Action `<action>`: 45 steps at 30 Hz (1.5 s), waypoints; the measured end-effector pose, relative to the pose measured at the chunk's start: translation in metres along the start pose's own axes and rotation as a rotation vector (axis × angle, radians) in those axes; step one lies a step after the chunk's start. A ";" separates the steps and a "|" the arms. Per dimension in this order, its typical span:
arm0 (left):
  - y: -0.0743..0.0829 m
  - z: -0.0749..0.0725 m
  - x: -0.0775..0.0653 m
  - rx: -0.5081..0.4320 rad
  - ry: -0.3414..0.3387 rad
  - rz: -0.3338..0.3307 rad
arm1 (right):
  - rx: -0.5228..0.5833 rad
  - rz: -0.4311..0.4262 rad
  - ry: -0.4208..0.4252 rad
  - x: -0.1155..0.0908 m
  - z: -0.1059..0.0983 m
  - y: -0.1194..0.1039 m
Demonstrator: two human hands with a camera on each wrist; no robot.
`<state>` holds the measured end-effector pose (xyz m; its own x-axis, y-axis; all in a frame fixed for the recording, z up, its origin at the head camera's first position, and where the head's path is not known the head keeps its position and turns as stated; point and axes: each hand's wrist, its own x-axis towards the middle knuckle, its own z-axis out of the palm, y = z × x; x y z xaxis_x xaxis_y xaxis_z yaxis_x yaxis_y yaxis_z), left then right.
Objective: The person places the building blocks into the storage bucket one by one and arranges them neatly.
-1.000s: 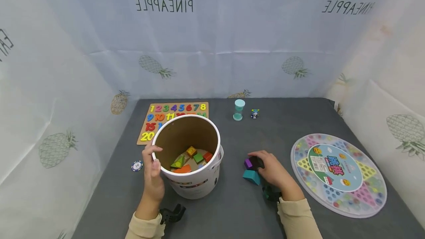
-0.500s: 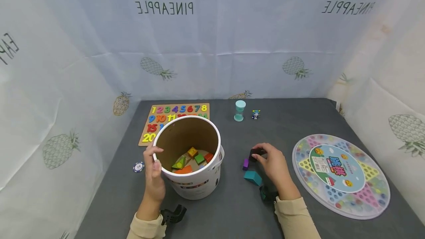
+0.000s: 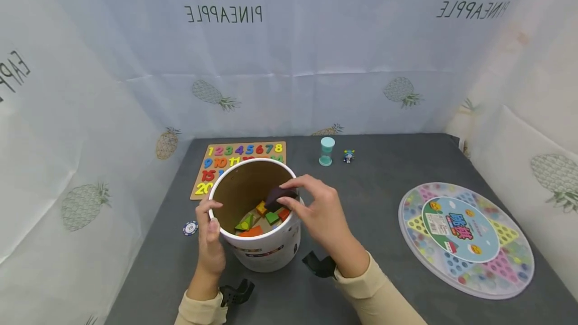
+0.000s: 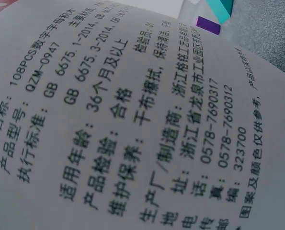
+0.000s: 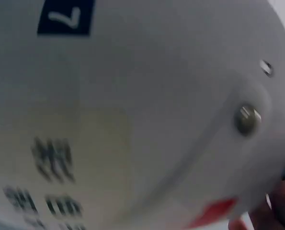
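A white bucket (image 3: 266,260) stands tilted toward me in the head view, with several coloured blocks inside, among them a green block (image 3: 272,217) and an orange block (image 3: 251,231). My left hand (image 3: 210,245) grips its rim on the left, fingertips over the edge. Between thumb and fingers of my right hand (image 3: 322,209) is a dark block (image 3: 279,198), held at the bucket's mouth by the right rim. A purple block (image 4: 208,25) and a teal block (image 4: 221,8) show in the left wrist view; my right arm hides them in the head view.
Behind the bucket lies a number puzzle board (image 3: 203,177), partly covered by it. A poker chip (image 3: 190,228) is left of my left hand. A sand timer (image 3: 326,151) and a small figurine (image 3: 348,156) stand at the back. A round game board (image 3: 465,239) lies right.
My right hand has picked up the dark block from the table beside the purple and teal blocks and carried it left to the bucket's mouth. My left hand keeps its grip on the rim.
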<state>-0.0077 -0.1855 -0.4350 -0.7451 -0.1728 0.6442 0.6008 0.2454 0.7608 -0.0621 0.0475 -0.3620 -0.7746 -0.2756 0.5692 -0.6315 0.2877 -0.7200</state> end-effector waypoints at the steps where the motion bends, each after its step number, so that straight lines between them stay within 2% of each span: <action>1: -0.001 0.000 -0.001 0.004 0.000 0.002 | 0.008 0.039 -0.015 0.000 0.005 0.000; 4: -0.002 0.001 -0.002 0.012 -0.003 0.002 | 0.045 0.132 -0.040 0.001 0.016 0.004; 7: -0.002 -0.001 -0.001 0.011 -0.004 -0.001 | 0.089 0.186 -0.079 0.000 0.018 0.007; 11: -0.002 -0.002 0.000 0.003 -0.005 -0.004 | 0.132 0.124 -0.118 -0.005 0.014 0.013; 13: -0.001 -0.002 0.000 0.000 -0.011 -0.010 | 0.154 0.068 -0.070 -0.010 0.010 0.017; 16: -0.001 -0.001 0.001 -0.005 -0.025 -0.022 | 0.135 0.052 0.084 -0.025 -0.001 0.027; 18: -0.001 0.001 0.001 -0.006 -0.031 -0.023 | 0.059 0.121 0.162 -0.038 -0.011 0.036; 19: -0.001 0.001 0.001 -0.003 -0.031 -0.024 | 0.005 0.183 0.168 -0.045 -0.017 0.041; 21: -0.001 0.002 0.001 -0.010 -0.032 -0.016 | -0.113 0.314 0.115 -0.059 -0.026 0.055; 24: -0.001 0.003 0.002 -0.020 -0.026 -0.002 | -0.334 0.488 -0.092 -0.082 -0.035 0.077; 27: -0.002 0.002 0.003 -0.030 -0.014 0.015 | -0.513 0.560 -0.299 -0.102 -0.036 0.095; 29: -0.002 0.002 0.003 -0.030 -0.005 0.021 | -0.577 0.567 -0.378 -0.113 -0.034 0.102; 31: -0.002 0.002 0.003 -0.028 0.001 0.024 | -0.603 0.563 -0.406 -0.120 -0.030 0.106; 35: -0.002 0.001 0.001 -0.034 -0.008 0.018 | -0.565 0.580 -0.382 -0.122 -0.025 0.101; 38: -0.002 0.002 0.000 -0.032 -0.027 0.004 | -0.471 0.573 -0.329 -0.113 -0.029 0.082; 41: -0.002 0.003 0.001 -0.017 -0.027 -0.005 | -0.348 0.467 -0.203 -0.095 -0.034 0.053; 45: -0.003 0.002 0.002 0.001 -0.005 0.003 | -0.177 0.228 -0.016 -0.061 -0.037 0.016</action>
<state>-0.0112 -0.1845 -0.4362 -0.7443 -0.1677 0.6465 0.6032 0.2467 0.7585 -0.0265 0.1028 -0.3933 -0.8975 -0.1993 0.3934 -0.4384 0.4992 -0.7474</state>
